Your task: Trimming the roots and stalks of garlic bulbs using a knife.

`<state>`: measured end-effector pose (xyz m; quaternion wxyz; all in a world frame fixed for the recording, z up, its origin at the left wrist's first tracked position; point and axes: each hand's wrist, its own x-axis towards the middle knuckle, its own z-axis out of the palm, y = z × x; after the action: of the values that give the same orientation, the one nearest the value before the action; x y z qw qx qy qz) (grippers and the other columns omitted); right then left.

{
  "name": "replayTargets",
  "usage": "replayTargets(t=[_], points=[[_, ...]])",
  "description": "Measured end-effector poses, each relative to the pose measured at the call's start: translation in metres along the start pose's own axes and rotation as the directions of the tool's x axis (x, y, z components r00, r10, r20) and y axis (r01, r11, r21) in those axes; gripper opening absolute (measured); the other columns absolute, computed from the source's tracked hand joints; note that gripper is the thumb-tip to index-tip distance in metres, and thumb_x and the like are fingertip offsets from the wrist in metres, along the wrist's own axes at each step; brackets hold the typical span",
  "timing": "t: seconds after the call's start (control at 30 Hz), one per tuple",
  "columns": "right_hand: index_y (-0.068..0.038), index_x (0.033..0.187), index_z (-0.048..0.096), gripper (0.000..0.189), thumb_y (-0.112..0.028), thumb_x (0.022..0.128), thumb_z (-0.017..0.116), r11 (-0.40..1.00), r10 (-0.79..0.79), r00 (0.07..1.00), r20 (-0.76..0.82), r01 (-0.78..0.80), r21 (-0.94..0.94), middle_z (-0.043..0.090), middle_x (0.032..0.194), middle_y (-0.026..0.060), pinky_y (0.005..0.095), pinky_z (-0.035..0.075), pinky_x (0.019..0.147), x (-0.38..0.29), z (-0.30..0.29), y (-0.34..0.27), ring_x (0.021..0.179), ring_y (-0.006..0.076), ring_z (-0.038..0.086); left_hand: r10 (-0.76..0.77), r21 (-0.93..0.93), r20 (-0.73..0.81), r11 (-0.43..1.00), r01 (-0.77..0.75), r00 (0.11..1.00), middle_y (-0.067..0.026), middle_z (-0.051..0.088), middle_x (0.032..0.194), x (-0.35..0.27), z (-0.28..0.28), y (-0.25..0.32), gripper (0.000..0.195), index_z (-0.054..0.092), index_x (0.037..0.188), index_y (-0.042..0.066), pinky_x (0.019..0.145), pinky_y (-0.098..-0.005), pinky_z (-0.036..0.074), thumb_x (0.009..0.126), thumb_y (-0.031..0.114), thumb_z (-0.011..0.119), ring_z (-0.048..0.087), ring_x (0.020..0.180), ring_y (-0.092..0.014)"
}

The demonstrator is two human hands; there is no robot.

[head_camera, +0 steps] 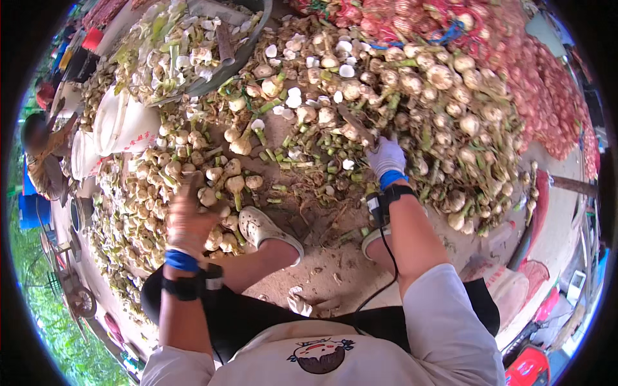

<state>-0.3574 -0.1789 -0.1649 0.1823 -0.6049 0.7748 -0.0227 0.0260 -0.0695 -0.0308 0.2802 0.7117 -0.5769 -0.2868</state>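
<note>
My left hand [190,219], blurred by motion, is over the heap of trimmed garlic bulbs [149,178] at the left; whether anything is in it cannot be told. My right hand [386,157], in a whitish glove with a blue wristband, grips the handle of a tool [355,123] that points up and left; its working end is hard to make out. Beyond and beside that hand lies a large heap of garlic with stalks [463,125]. Cut green stalk pieces [314,154] and roots lie on the ground between my hands.
A large tub [260,29] with garlic skins stands at the upper left, beside a white bucket [120,128]. Red mesh sacks [540,91] of garlic are piled at the upper right. Another person [46,161] sits at the far left. My clog [263,227] is near the bulbs.
</note>
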Motion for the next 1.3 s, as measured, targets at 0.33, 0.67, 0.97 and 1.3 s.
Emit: replayTargets(t=[0.33,0.67,0.97,1.3], points=[[0.001,0.100,0.059,0.038,-0.020,0.069,0.069,0.532,-0.116,0.962,0.247,-0.150,0.833,0.063,0.085,0.0100,0.0295,0.049,0.071,-0.033,-0.036,-0.041,0.075,0.0207,0.059,-0.042,-0.447,0.466,0.851,0.276,0.884,-0.0129,0.046,0.125,0.029,0.135,0.092,0.070,0.037,0.128,0.000,0.096,-0.0298,0.037,0.071,0.017,0.073,0.045,0.113,-0.020],[0.003,0.085,0.059,0.032,-0.027,0.072,0.063,0.795,-0.422,0.905,-0.047,0.394,0.461,0.060,0.080,0.0186,0.0375,0.047,0.068,-0.148,-0.134,-0.053,0.073,0.0332,0.058,0.049,-0.468,0.620,0.824,0.319,0.783,-0.0084,0.063,0.090,-0.023,0.076,0.117,0.045,0.058,0.104,-0.004,0.077,-0.0269,0.044,0.069,0.020,0.070,0.055,0.082,-0.014],[-0.001,0.103,0.058,0.032,-0.025,0.081,0.059,0.050,-0.259,0.904,0.340,-0.339,0.939,0.064,0.095,0.0088,0.0297,0.049,0.075,-0.218,-0.113,-0.023,0.082,0.0192,0.062,0.621,-0.594,0.399,0.736,-0.326,0.675,-0.0081,0.054,0.114,-0.058,0.028,0.145,0.036,0.063,0.100,0.001,0.083,-0.0286,0.043,0.064,-0.002,0.064,0.052,0.099,-0.016],[-0.004,0.097,0.057,0.027,-0.019,0.077,0.067,0.134,-0.400,0.916,-0.016,0.076,0.988,0.059,0.095,0.0034,0.0278,0.046,0.076,-0.237,-0.145,-0.061,0.084,0.0145,0.057,0.254,-0.692,0.712,0.416,0.590,0.655,-0.0055,0.055,0.109,-0.093,0.036,0.141,0.047,0.050,0.119,0.007,0.088,-0.0294,0.039,0.077,0.020,0.067,0.049,0.102,-0.017]])
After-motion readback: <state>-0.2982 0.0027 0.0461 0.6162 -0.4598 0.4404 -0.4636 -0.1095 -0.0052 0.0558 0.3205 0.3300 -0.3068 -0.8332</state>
